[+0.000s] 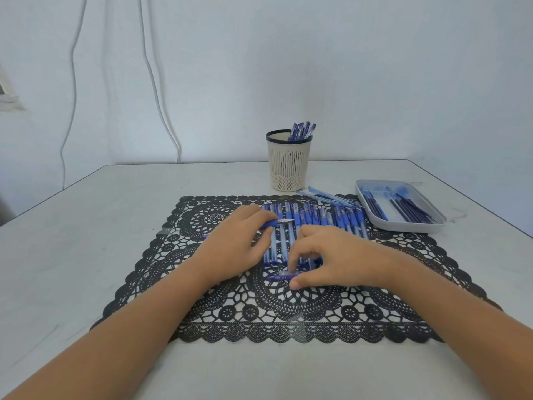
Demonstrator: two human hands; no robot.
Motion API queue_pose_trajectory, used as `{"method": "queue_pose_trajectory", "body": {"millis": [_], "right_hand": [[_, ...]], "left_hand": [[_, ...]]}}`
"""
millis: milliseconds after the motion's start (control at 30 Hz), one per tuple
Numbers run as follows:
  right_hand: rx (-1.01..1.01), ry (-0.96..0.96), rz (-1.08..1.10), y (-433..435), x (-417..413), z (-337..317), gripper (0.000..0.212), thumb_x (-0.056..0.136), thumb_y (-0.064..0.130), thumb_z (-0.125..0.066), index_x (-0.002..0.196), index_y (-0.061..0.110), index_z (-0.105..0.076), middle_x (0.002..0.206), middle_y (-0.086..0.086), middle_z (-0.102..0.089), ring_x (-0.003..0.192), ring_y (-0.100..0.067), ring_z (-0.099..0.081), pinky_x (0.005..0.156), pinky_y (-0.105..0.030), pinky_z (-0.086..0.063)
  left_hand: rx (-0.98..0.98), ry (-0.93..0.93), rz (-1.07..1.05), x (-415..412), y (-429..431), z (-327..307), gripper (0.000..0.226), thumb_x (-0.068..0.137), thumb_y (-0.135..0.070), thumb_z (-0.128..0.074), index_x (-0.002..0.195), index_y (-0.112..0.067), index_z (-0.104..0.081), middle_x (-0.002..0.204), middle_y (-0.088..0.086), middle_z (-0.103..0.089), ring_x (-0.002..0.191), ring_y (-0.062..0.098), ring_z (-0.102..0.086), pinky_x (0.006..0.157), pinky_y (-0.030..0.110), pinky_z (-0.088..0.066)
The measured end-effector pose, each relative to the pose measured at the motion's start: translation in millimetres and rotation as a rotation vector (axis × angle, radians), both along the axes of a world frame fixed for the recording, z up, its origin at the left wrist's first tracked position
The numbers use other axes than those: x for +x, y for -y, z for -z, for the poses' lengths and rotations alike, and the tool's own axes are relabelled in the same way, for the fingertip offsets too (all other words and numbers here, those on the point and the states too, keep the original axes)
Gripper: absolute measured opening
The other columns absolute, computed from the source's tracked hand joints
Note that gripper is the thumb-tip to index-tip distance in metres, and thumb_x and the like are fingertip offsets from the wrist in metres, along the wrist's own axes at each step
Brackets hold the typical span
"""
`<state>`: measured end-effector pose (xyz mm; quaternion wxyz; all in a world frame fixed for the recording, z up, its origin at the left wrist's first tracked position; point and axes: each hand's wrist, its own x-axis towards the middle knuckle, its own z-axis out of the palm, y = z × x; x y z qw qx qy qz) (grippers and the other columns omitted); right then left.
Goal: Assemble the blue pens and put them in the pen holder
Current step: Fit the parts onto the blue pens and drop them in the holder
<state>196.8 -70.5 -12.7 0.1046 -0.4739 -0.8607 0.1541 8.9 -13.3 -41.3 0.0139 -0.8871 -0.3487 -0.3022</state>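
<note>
A pen [277, 222] is being gripped by the left hand [236, 241], a cap [281, 277] is being pinched by the right hand [334, 255] (a few pens [302, 130] are standing in the holder [288, 166], many parts are lying unassembled).

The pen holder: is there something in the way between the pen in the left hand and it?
Nothing visible blocks it. The left hand holds the pen over the row of pen barrels, which lie flat; the pen holder stands open behind them.
</note>
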Motion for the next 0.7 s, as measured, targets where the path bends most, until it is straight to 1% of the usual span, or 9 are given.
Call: {"method": "queue_pose_trajectory", "body": {"millis": [100, 167, 233, 300, 367, 400, 500, 600, 700], "right_hand": [[0.018, -0.037, 0.032, 0.5, 1.3, -1.6, 0.014, 0.083, 0.039, -0.063, 0.092, 0.029, -0.062, 0.095, 0.013, -0.049, 0.085, 0.003, -0.047, 0.076, -0.010, -0.036], [0.033, -0.107, 0.095, 0.0, 6.2, -5.4, 0.008, 0.087, 0.035, -0.058, 0.090, 0.027, -0.060, 0.091, 0.012, -0.057, 0.085, 0.000, -0.052, 0.074, -0.011, -0.039], [0.044, -0.164, 0.184, -2.1, 12.9, -9.2, 0.011, 0.091, 0.031, -0.052, 0.087, 0.024, -0.059, 0.082, 0.008, -0.061, 0.074, -0.005, -0.055, 0.065, -0.011, -0.041], [0.067, -0.252, 0.282, -6.1, 19.8, -11.0, 0.015, 0.092, 0.030, -0.050, 0.083, 0.023, -0.059, 0.075, 0.005, -0.060, 0.063, -0.005, -0.051, 0.059, -0.013, -0.040], [0.100, -0.340, 0.352, -9.5, 24.7, -11.2, 0.014, 0.093, 0.029, -0.050, 0.083, 0.024, -0.060, 0.075, 0.003, -0.062, 0.063, -0.007, -0.050, 0.060, -0.017, -0.040], [0.111, -0.365, 0.368, -10.6, 25.9, -10.6, 0.014, 0.093, 0.030, -0.051, 0.084, 0.025, -0.060, 0.074, 0.004, -0.061, 0.062, -0.005, -0.050, 0.060, -0.017, -0.039], [0.107, -0.400, 0.362, -12.6, 25.8, -7.7, 0.013, 0.091, 0.031, -0.054, 0.086, 0.025, -0.064, 0.067, 0.011, -0.057, 0.058, 0.000, -0.047, 0.058, -0.014, -0.037], [0.102, -0.400, 0.338, -14.5, 23.8, -4.4, 0.014, 0.090, 0.033, -0.056, 0.085, 0.025, -0.066, 0.064, 0.012, -0.057, 0.054, 0.004, -0.047, 0.056, -0.009, -0.037], [0.101, -0.409, 0.320, -16.1, 22.2, -2.0, 0.012, 0.090, 0.032, -0.056, 0.084, 0.027, -0.065, 0.065, 0.010, -0.059, 0.054, 0.004, -0.047, 0.057, -0.007, -0.038]], "left_hand": [[-0.039, 0.026, -0.010, -0.6, -1.6, -0.7, 0.039, 0.090, -0.034, -0.041, 0.113, -0.009, -0.059, 0.100, 0.000, -0.061, 0.092, 0.007, -0.050, 0.084, 0.012, -0.032], [-0.035, 0.015, -0.003, -1.0, -3.1, -0.7, 0.038, 0.091, -0.035, -0.040, 0.111, -0.010, -0.061, 0.097, 0.000, -0.061, 0.089, 0.007, -0.051, 0.083, 0.016, -0.037], [-0.045, -0.004, -0.007, -1.5, -2.5, -1.3, 0.031, 0.093, -0.030, -0.045, 0.113, -0.011, -0.060, 0.098, -0.001, -0.061, 0.088, 0.008, -0.052, 0.082, 0.020, -0.041], [-0.043, -0.006, -0.008, -2.0, -1.3, -1.8, 0.027, 0.095, -0.025, -0.048, 0.116, -0.013, -0.059, 0.100, -0.002, -0.060, 0.087, 0.008, -0.054, 0.080, 0.022, -0.044], [-0.049, -0.002, 0.005, -2.0, -0.2, -2.9, 0.028, 0.094, -0.028, -0.047, 0.116, -0.016, -0.059, 0.101, -0.004, -0.061, 0.086, 0.008, -0.056, 0.079, 0.024, -0.046], [-0.057, -0.002, 0.015, -1.7, 0.0, -3.5, 0.030, 0.093, -0.031, -0.046, 0.116, -0.018, -0.060, 0.101, -0.005, -0.061, 0.085, 0.007, -0.057, 0.078, 0.024, -0.047], [-0.071, 0.003, 0.032, -1.0, -0.3, -3.6, 0.035, 0.091, -0.036, -0.042, 0.116, -0.020, -0.060, 0.099, -0.009, -0.059, 0.082, 0.005, -0.056, 0.075, 0.023, -0.048], [-0.061, 0.010, 0.051, -0.9, 0.4, -3.4, 0.038, 0.091, -0.041, -0.040, 0.115, -0.019, -0.061, 0.098, -0.008, -0.060, 0.082, 0.004, -0.056, 0.075, 0.025, -0.050], [-0.059, 0.017, 0.066, -0.7, 1.9, -4.7, 0.042, 0.089, -0.043, -0.037, 0.113, -0.018, -0.062, 0.096, -0.007, -0.061, 0.083, 0.005, -0.055, 0.076, 0.024, -0.049]]}}
